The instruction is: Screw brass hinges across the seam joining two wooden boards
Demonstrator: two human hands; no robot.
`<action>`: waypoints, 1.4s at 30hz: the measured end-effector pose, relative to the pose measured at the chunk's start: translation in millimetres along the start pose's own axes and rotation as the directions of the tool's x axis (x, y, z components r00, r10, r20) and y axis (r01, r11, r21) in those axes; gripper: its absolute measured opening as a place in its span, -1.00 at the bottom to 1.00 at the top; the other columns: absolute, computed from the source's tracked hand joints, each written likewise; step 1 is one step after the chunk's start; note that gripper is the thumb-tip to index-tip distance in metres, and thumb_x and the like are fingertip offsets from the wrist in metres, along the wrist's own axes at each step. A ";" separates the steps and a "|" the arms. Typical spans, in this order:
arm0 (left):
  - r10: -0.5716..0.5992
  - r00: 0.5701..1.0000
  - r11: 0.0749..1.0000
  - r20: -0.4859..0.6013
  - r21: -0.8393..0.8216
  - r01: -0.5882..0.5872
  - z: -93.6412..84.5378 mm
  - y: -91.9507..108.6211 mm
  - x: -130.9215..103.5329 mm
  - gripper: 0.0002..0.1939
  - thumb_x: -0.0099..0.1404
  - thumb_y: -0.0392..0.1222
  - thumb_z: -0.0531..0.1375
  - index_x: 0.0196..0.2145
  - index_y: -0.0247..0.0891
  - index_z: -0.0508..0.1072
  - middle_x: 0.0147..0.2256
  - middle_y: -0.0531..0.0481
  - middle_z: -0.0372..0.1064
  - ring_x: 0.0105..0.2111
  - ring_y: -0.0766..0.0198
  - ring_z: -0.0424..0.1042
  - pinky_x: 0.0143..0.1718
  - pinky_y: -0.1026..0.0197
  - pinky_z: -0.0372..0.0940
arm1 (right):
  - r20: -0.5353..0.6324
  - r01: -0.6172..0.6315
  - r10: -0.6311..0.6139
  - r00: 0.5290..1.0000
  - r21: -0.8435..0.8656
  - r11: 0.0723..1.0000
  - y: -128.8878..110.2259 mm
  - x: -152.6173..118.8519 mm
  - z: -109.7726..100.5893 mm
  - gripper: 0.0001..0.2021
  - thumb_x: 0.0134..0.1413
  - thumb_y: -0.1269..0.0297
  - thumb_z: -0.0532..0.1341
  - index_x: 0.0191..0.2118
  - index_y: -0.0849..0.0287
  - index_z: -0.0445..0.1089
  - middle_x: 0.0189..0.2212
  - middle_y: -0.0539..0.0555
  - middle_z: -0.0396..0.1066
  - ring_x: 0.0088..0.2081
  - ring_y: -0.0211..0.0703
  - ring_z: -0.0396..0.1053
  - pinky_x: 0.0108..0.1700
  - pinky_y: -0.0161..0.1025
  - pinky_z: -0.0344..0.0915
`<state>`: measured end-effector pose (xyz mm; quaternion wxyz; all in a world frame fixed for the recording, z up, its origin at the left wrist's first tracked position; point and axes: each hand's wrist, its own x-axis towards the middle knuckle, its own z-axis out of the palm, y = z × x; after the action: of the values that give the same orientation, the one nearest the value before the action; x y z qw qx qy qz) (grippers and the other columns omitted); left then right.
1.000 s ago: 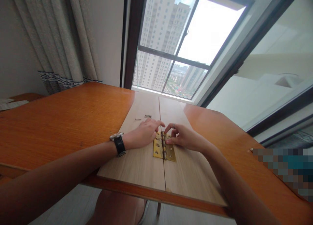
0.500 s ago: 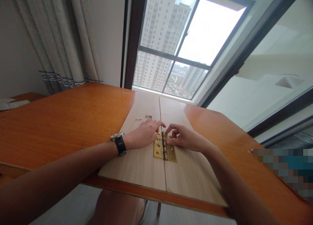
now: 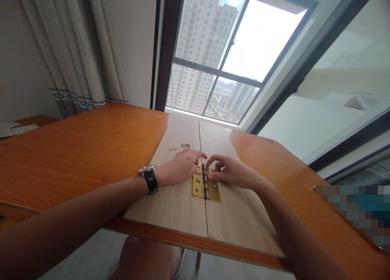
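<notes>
A brass hinge [image 3: 206, 186] lies unfolded across the seam between two pale boards, the left board [image 3: 170, 207] and the right board [image 3: 243, 219]. My left hand [image 3: 181, 166] rests at the hinge's upper left, index finger reaching over the seam, other fingers curled; what it holds, if anything, is hidden. On the hinge's right leaf, near its top, my right hand [image 3: 227, 170] has thumb and index finger bent towards each other; anything between them is too small to make out. Several screws [image 3: 185, 145] lie on the left board beyond my left hand.
The boards lie on an orange-brown wooden table [image 3: 91, 150]. Behind it are a window [image 3: 219, 72] and a grey curtain [image 3: 70, 48]. Papers [image 3: 16, 129] lie at the far left. A blurred, pixelated area covers the right edge. My leg shows below the table.
</notes>
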<state>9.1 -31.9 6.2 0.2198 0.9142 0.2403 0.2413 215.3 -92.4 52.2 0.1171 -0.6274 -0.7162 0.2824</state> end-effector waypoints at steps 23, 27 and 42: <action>-0.155 0.979 0.917 -0.133 0.349 0.193 -26.5 -49.1 7.5 -0.64 0.30 -0.45 0.06 0.02 -0.32 0.39 -0.05 -0.20 0.44 0.02 0.09 0.38 0.13 0.07 0.26 | -0.448 -0.427 0.296 0.844 -0.225 0.876 104.0 -48.2 -36.9 -0.60 0.12 0.06 0.20 -0.02 0.19 0.50 -0.24 0.20 0.62 -0.28 0.04 0.56 -0.23 -0.16 0.40; -0.128 0.984 0.953 -0.125 0.260 0.157 -26.6 -56.3 8.9 -0.67 0.32 -0.46 0.04 -0.01 -0.34 0.42 -0.06 -0.19 0.45 -0.01 0.12 0.43 0.09 0.12 0.30 | -0.347 -0.392 0.306 0.886 -0.211 0.895 110.2 -54.7 -43.3 -0.58 0.03 0.12 0.24 -0.01 0.21 0.50 -0.34 0.14 0.59 -0.43 -0.06 0.51 -0.36 -0.20 0.36; 0.040 0.989 0.991 -0.140 -0.121 -0.057 -28.4 -16.8 10.3 -0.81 0.37 -0.34 0.13 -0.30 -0.29 0.55 -0.23 -0.04 0.47 -0.21 0.26 0.45 -0.06 0.22 0.31 | -0.672 0.307 0.065 0.737 0.420 0.854 56.9 -2.8 -82.1 -0.57 -0.05 -0.09 0.40 -0.13 0.09 0.55 -0.27 0.12 0.61 -0.33 -0.15 0.45 -0.32 -0.21 0.34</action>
<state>-4.2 -4.9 23.3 0.2535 0.8855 0.2168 0.3235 306.1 -70.9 88.0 0.5430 -0.5827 -0.5675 0.2087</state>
